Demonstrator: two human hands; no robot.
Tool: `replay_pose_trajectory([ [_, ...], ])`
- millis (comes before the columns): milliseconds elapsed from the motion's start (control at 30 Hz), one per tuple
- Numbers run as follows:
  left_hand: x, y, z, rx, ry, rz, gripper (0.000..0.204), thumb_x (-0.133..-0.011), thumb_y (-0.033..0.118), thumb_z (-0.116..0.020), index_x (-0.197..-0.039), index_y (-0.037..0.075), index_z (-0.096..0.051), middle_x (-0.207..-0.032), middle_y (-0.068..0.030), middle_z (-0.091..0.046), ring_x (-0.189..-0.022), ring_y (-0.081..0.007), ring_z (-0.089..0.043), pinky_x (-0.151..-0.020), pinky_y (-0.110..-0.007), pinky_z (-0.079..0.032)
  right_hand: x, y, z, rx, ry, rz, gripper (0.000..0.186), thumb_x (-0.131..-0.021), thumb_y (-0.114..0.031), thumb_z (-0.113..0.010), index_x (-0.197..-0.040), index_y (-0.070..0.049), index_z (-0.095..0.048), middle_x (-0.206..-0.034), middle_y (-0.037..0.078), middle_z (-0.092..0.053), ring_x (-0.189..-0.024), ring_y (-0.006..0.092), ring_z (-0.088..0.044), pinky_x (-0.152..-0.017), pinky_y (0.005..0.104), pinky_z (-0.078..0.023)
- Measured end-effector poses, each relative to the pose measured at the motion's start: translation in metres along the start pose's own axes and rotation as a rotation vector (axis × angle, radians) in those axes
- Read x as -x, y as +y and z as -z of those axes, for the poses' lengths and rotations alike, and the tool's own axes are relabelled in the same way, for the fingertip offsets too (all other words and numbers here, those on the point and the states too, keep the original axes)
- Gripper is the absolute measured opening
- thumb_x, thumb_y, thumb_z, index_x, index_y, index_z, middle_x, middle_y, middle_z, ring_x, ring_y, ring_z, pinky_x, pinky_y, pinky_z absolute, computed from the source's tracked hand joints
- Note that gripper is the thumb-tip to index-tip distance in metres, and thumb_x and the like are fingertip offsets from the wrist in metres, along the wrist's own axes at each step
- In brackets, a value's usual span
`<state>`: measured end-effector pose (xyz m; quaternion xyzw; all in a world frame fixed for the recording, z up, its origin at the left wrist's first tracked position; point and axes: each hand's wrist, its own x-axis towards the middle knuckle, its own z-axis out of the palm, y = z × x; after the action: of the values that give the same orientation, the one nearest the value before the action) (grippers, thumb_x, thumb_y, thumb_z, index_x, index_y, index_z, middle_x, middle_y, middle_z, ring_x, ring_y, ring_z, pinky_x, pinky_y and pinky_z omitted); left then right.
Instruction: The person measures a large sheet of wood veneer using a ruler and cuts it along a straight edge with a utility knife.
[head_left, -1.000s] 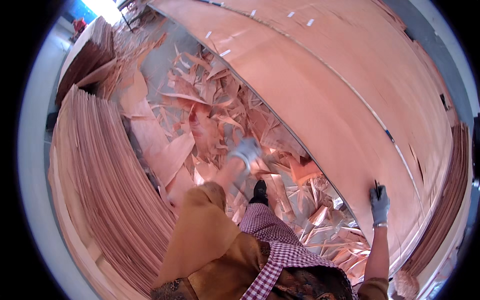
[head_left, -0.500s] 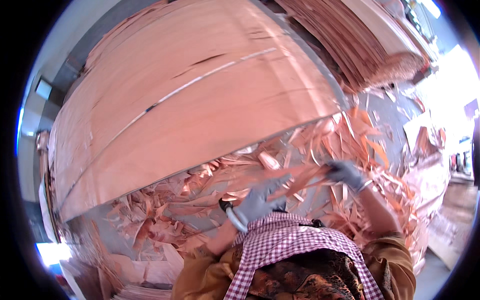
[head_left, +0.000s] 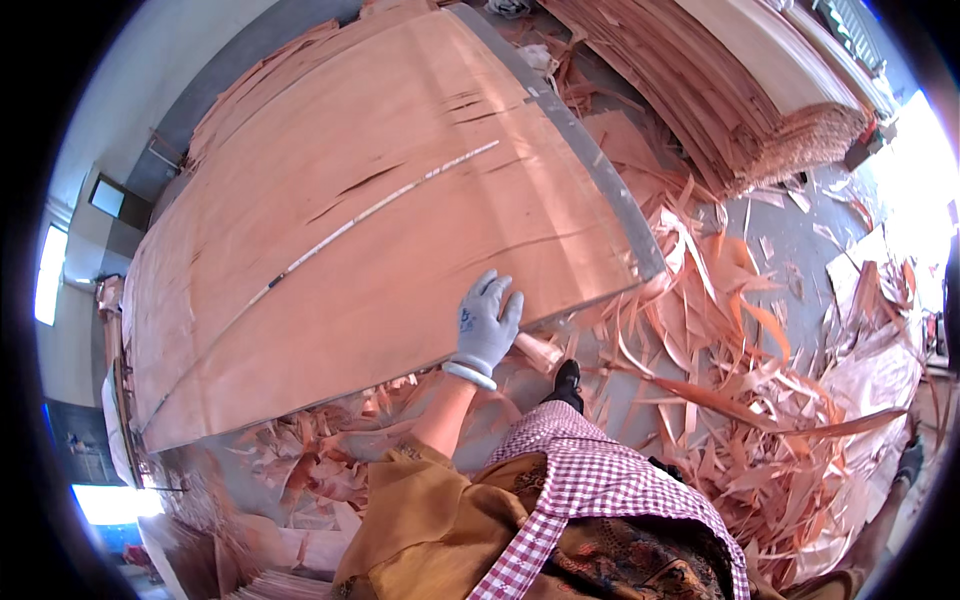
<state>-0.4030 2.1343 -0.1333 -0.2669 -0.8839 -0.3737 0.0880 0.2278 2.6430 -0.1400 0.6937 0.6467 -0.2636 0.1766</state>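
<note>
My left hand [head_left: 486, 322], in a grey glove with a white band at the wrist, lies over the near edge of a large pinkish-brown wood veneer sheet [head_left: 340, 270]. Its fingers point forward and are apart, holding nothing. A thin pale measuring stick [head_left: 370, 208] with a dark mark lies slantwise across the sheet, beyond the hand. My right hand [head_left: 910, 462] is stretched far out to the right rim, dark and small there, its fingers unclear. Just above it ends a long veneer strip [head_left: 740, 402]; I cannot tell whether the hand touches it.
Torn veneer scraps [head_left: 770, 480] cover the floor to the right and along the sheet's near edge. A thick veneer stack [head_left: 720, 90] stands at the far right. My dark shoe [head_left: 568, 382] shows below the sheet's edge. A crumpled pale pile [head_left: 870, 350] lies at the right.
My right hand has swung from near the middle, where it held veneer strips, out to the far right. My left hand has moved forward onto the sheet's edge.
</note>
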Motion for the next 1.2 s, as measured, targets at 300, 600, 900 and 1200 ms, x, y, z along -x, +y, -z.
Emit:
replay_pose_trajectory([
  [300,-0.077,0.021,-0.068,-0.421,-0.154,-0.165,0.078,-0.079,0.057,-0.057,-0.136,0.007,-0.038,-0.141,-0.022,-0.033,-0.13,-0.0385,-0.031,-0.106,-0.053,-0.021,-0.06,-0.039,0.04,0.002,-0.116,0.031,0.057,-0.064,0.001,-0.066,-0.119,-0.001,-0.052,-0.086,0.013,-0.065,-0.061,0.0227,-0.062,-0.049,0.0332,-0.047],
  [600,-0.153,0.039,-0.142,-0.539,-0.153,0.082,0.065,-0.088,0.049,-0.049,-0.133,0.003,-0.041,-0.137,-0.0249,-0.038,-0.126,-0.0406,-0.037,-0.104,-0.052,-0.026,-0.209,-0.112,0.094,0.43,-0.186,0.169,0.025,-0.068,0.003,-0.061,-0.094,0.003,-0.06,-0.064,0.011,-0.06,-0.052,0.0189,-0.061,-0.043,0.0305,-0.046],
  [900,-0.159,0.022,-0.188,-0.893,-0.283,0.262,0.073,-0.091,0.053,-0.038,-0.145,0.007,-0.019,-0.149,-0.0217,-0.017,-0.135,-0.042,-0.019,-0.105,-0.058,-0.018,-0.296,-0.352,0.086,0.343,-0.511,0.319,0.024,-0.077,-0.016,-0.065,-0.088,0.005,-0.063,-0.066,0.01,-0.061,-0.062,0.0175,-0.065,-0.051,0.0308,-0.05],
  [1200,-0.161,0.028,-0.174,-0.794,-0.478,0.34,0.072,-0.092,0.039,-0.041,-0.145,0.002,-0.009,-0.15,-0.0232,-0.01,-0.137,-0.044,-0.01,-0.108,-0.054,-0.012,-0.4,-0.465,-0.066,1.016,-0.531,0.895,0.022,-0.078,-0.02,-0.055,-0.086,-0.004,-0.068,-0.089,0.018,-0.067,-0.082,0.0296,-0.066,-0.074,0.038,-0.052],
])
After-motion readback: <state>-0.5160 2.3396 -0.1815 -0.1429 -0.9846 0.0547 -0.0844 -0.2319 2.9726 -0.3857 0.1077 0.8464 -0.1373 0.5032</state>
